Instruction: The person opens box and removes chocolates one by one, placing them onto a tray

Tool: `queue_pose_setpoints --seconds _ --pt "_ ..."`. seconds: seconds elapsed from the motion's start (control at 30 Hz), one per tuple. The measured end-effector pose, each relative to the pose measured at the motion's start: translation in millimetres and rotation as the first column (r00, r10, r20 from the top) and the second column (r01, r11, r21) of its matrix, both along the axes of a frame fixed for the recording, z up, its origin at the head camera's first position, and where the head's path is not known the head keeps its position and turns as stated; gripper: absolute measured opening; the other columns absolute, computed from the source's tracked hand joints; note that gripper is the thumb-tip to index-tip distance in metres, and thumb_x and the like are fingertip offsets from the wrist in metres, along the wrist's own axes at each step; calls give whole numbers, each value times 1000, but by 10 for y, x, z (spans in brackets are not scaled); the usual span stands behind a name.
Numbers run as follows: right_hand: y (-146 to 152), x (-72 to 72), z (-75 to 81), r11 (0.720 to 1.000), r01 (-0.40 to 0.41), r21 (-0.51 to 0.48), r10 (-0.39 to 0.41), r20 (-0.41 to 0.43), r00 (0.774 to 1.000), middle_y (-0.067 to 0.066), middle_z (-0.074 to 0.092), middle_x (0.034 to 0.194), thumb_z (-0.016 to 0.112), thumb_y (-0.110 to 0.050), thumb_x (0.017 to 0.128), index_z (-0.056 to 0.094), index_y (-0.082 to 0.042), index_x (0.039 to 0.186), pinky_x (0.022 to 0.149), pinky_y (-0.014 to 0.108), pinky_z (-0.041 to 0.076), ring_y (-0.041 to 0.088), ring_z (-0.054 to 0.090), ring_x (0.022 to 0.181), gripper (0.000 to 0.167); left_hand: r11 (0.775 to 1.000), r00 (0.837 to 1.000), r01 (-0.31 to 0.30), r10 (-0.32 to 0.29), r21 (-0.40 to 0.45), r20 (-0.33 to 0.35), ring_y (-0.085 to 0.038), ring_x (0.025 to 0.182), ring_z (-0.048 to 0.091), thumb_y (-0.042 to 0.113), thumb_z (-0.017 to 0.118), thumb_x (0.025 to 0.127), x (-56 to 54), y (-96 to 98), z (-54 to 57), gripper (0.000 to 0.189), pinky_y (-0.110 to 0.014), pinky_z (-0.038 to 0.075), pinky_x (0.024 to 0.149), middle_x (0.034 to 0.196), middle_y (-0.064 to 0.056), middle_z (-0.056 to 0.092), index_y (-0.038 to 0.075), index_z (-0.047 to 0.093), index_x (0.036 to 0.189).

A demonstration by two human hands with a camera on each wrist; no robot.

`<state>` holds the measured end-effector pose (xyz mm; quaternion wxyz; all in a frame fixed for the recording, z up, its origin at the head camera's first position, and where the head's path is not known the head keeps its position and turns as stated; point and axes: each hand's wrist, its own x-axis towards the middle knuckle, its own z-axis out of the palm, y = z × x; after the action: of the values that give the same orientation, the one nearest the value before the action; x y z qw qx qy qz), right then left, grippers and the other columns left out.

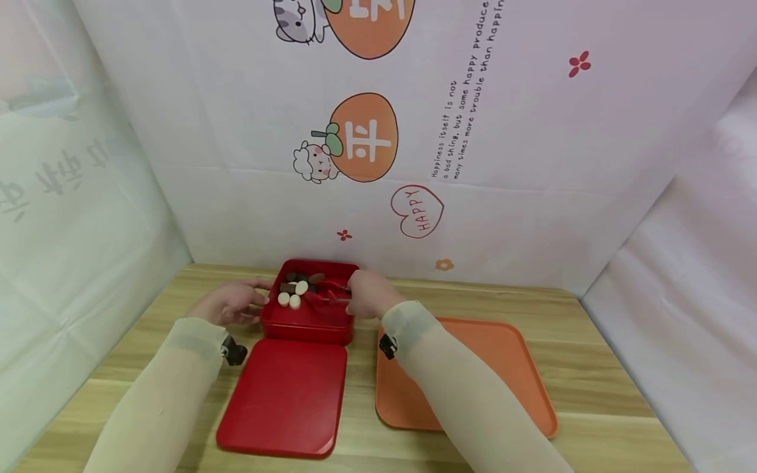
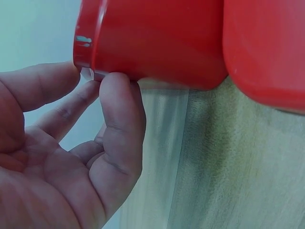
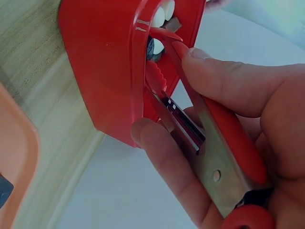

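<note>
My left hand [image 1: 236,302] touches the left wall of a red box [image 1: 310,334]; its fingertips rest at the box's rim and side in the left wrist view. Inside the box lie several small white rounds [image 1: 301,288] and brown pieces [image 1: 288,288], some dark. My right hand [image 1: 372,293] grips a pair of tongs [image 3: 209,138] with red grips and metal arms. Their red scalloped tips reach over the box's right rim into it. The tips stand apart, with a white round showing between them in the right wrist view.
In front of the box lies a flat red lid [image 1: 284,397]. To the right is an orange tray [image 1: 497,368], partly covered by the right forearm; a dark block [image 3: 5,190] shows over it. A printed white cloth [image 1: 248,131] hangs behind the wooden table [image 1: 597,381].
</note>
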<state>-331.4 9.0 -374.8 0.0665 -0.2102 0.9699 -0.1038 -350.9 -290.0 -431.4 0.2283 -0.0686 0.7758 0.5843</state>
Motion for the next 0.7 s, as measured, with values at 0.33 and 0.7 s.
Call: queue_pose_setpoints --seconds 0.33,0.7 --pt "86 58 83 1000 -13 -7 13 4 1000 -2 60 75 78 -18 85 71 -12 85 67 30 46 18 53 72 9 1000 1000 10 -10 6 0 -31 95 61 4 53 98 34 7 29 58 -38 55 78 129 -25 54 7 36 153" --pt "334 260 229 996 -37 -85 36 -20 999 -4 62 74 78 -16 86 73 -10 92 62 31 48 18 56 68 10 1000 1000 11 -11 14 -1 -31 94 61 3 53 97 28 7 10 58 -38 55 76 128 -25 54 6 35 152"
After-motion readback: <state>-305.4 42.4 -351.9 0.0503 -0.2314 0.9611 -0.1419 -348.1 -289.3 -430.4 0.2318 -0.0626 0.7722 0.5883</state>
